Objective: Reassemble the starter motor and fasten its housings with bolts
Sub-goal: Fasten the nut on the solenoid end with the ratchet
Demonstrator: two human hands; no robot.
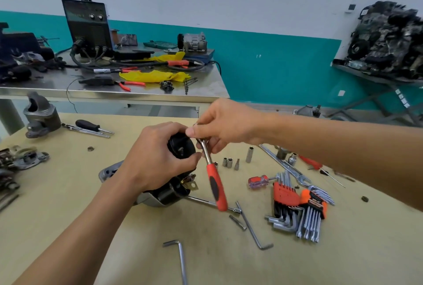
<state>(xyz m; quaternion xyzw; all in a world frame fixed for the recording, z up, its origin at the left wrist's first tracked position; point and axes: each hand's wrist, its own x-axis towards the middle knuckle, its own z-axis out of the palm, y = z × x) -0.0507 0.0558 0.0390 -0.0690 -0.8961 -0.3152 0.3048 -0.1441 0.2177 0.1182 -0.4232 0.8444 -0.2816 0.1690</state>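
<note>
The black starter motor (174, 193) lies on the tan workbench (114, 227), its round end cap (182, 147) turned up towards me. My left hand (155, 161) grips the motor body from the left, fingers curled over the cap. My right hand (224, 124) pinches the metal head of a ratchet (216, 184) at the cap's right edge; the ratchet's red and black handle hangs down towards me. Whatever the ratchet head sits on is hidden by my fingers.
Loose sockets (229, 162) and a bit stand right of the motor. Hex key sets in orange holders (297, 207), a spanner (286, 165), small screwdrivers and loose hex keys (251, 227) lie to the right and front. A grey housing (40, 115) stands far left.
</note>
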